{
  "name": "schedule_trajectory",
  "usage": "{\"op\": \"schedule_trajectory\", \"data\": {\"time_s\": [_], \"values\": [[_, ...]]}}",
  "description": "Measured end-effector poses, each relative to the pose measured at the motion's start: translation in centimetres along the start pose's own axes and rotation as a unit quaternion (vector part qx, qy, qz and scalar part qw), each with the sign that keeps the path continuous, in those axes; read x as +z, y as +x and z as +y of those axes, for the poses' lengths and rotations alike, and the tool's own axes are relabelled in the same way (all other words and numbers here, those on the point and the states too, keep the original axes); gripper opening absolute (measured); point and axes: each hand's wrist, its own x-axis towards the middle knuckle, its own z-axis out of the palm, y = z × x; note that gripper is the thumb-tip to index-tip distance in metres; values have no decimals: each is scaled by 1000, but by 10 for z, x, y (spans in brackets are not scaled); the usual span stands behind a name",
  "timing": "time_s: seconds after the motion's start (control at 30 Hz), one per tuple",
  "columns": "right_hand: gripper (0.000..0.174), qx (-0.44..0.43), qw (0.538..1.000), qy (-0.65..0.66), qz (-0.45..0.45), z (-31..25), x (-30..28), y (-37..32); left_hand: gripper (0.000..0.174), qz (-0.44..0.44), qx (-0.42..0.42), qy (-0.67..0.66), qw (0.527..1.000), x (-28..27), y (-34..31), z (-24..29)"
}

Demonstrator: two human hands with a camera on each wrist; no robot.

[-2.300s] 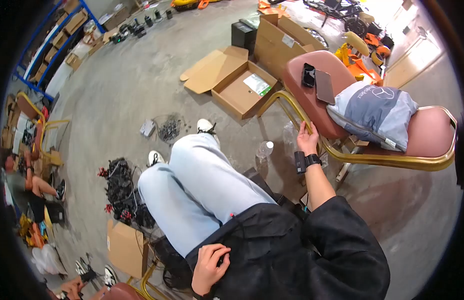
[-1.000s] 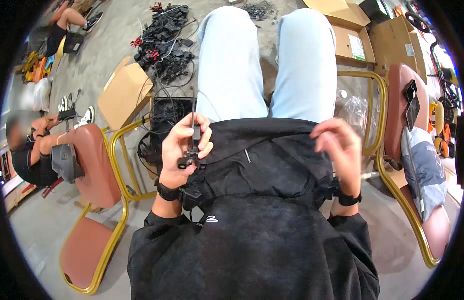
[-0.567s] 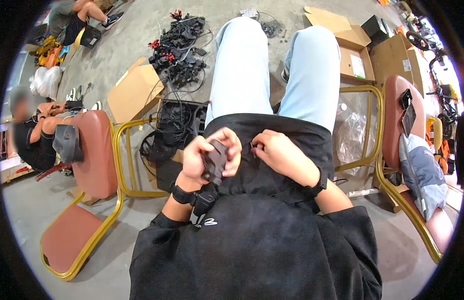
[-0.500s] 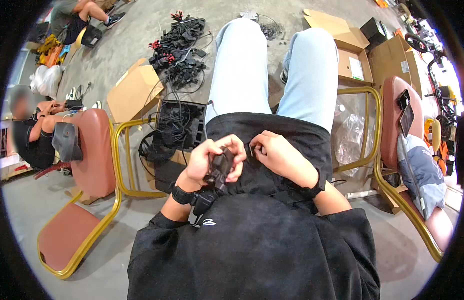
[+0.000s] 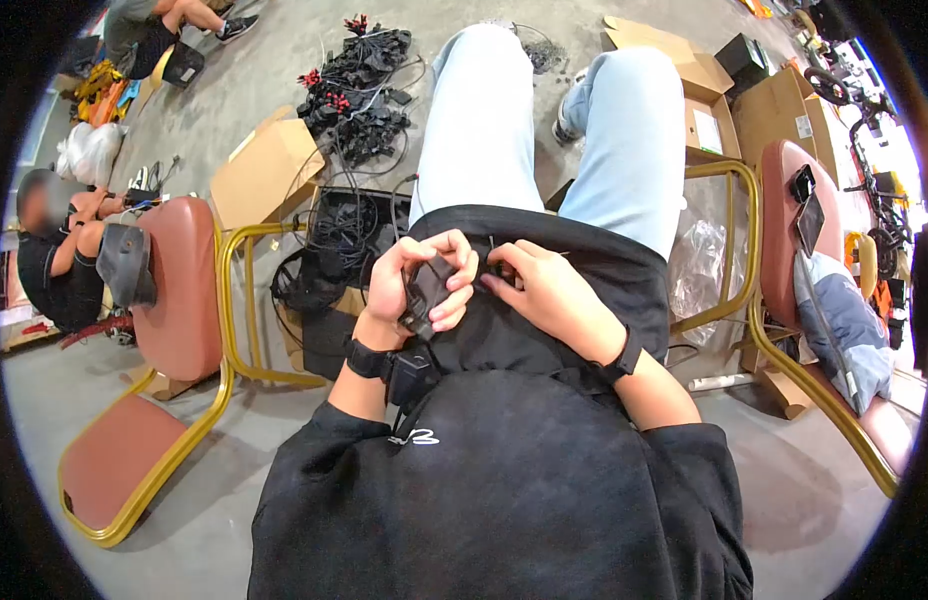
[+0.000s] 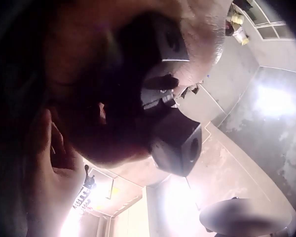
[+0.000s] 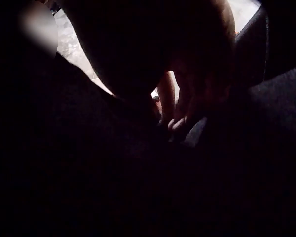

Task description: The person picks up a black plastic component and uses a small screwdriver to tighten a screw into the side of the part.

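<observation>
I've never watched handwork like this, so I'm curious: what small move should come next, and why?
Probably bring the right hand over to the black part: the left hand holds it, and the right is close by but not on it. Whether the right pinches anything is hard to tell.

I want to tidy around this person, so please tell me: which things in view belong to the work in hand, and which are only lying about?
In the work:
black plastic part, gripped by the left hand
small thin item, pinched by the right hand

Seemingly lying about:
grey bag on a chair
open cardboard box
crumpled clear plastic
</observation>
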Motion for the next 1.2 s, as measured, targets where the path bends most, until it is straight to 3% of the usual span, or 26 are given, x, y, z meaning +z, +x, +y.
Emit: {"op": "schedule_trajectory", "data": {"time_s": [0.07, 0.2, 0.3, 0.4, 0.53, 0.6, 0.67, 0.73, 0.8, 0.87, 1.03, 1.07, 1.17, 1.2], "values": [[26, -41, 998, -48, 8, 5, 7, 1, 29, 7, 8, 2, 1000, 0, 4, -1], [30, 55, 998, 7, 33, 9, 10, 14, 28, -12, 30, -21, 999, -3, 9, -1], [26, 75, 996, 17, 39, 8, 1, 18, 28, -15, 31, -20, 999, -1, 10, 2], [19, 45, 997, 16, 52, 12, -5, 17, 30, -64, 59, -114, 990, 0, 15, 4], [18, 103, 986, 120, 48, 11, -23, 23, 29, -71, 93, -159, 980, 10, 33, 10], [17, 93, 952, 282, 78, 11, -32, 27, 28, -58, 115, -176, 976, 19, 46, 14], [16, 81, 946, 309, 58, 9, -42, 28, 27, -63, 123, -172, 975, 23, 60, 18], [12, 64, 871, 486, 36, 10, -49, 30, 30, -57, 119, -143, 981, 26, 74, 23], [8, 37, 871, 490, 22, 10, -56, 33, 33, -60, 115, -130, 983, 30, 86, 26], [9, 13, 838, 541, 66, 7, -61, 38, 35, -58, 109, -98, 988, 36, 96, 30], [15, 2, 866, 496, 62, 6, -82, 44, 42, -69, 103, -27, 992, 47, 121, 43], [14, 38, 859, 501, 102, -3, -84, 46, 42, -72, 99, -26, 992, 50, 128, 46], [25, -12, 950, 303, 78, 0, -99, 47, 41, -35, 144, 13, 989, 57, 145, 51], [32, -10, 956, 275, 101, -7, -104, 51, 40, -24, 158, 22, 987, 55, 152, 52]]}}
